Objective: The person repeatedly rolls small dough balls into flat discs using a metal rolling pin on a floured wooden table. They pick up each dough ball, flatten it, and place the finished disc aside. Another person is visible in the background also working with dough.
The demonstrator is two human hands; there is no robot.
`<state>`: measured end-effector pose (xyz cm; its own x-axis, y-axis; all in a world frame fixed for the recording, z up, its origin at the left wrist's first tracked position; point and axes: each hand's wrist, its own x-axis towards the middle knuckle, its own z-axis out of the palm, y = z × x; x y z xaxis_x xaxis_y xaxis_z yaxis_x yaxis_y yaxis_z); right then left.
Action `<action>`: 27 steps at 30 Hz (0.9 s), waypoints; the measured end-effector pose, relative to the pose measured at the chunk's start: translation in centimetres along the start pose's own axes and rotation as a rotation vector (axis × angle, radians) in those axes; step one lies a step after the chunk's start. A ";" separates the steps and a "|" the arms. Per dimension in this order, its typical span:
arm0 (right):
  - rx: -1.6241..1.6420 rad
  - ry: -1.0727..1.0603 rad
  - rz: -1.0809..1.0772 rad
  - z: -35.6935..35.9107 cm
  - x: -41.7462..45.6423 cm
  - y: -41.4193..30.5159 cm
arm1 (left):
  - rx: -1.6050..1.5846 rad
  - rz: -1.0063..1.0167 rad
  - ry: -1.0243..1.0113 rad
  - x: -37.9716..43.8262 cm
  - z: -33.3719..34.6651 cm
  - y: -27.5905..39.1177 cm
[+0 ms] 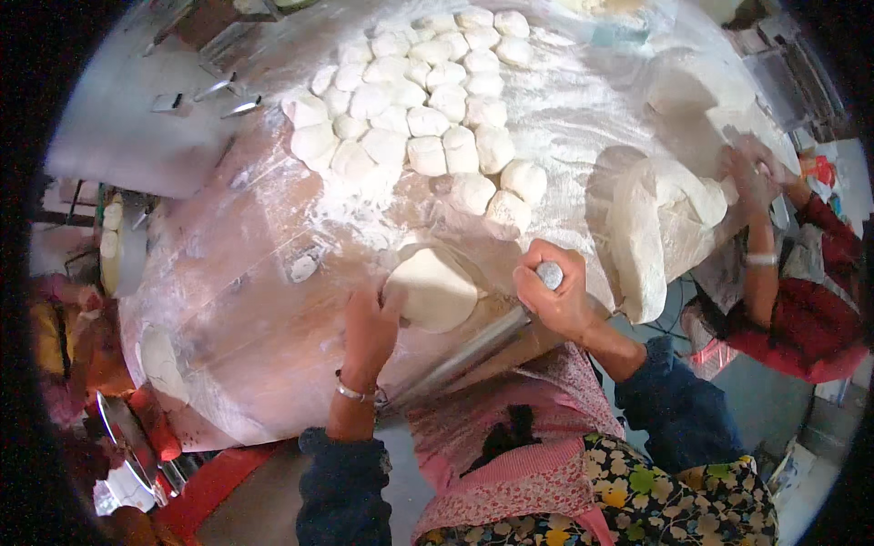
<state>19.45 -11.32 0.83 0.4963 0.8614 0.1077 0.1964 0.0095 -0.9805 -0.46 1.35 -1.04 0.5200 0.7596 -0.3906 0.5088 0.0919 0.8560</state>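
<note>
A flattened round of dough (437, 290) lies on the floured wooden table in front of me. My left hand (372, 314), blurred and wearing a bracelet, is at the round's left edge; whether its fingers pinch the dough is unclear. To the right of the dough, my right hand (556, 290) is closed in a fist around a rod, probably a rolling pin (549, 275), whose pale round end points up at me. A long grey bar (471, 351) runs down-left from below this fist along the table's near edge. I cannot tell whether it belongs to the rod.
Several floured dough balls (427, 123) sit clustered beyond my hands on the table (225, 273). A thick dough mass (642, 239) drapes at the right, where a co-worker's hands (751, 170) are busy. Another person (68, 334) is at the left rim. A flat dough piece (162, 362) lies near-left.
</note>
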 end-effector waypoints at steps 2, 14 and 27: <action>-0.059 0.065 -0.125 0.8 0.7 0.7 | 0.194 -0.039 -0.133 -1.2 0.0 -0.1; -0.025 0.039 -0.071 2.5 3.4 0.7 | 0.206 0.137 0.041 1.2 -0.6 0.1; -0.128 0.027 -0.269 8.8 10.8 0.7 | 0.397 0.164 0.107 1.9 0.6 1.7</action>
<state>17.52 2.49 -0.14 0.4340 0.8228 0.3670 0.4279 0.1702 -0.8876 1.85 2.59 -0.51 0.5528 0.8076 -0.2055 0.6603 -0.2741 0.6992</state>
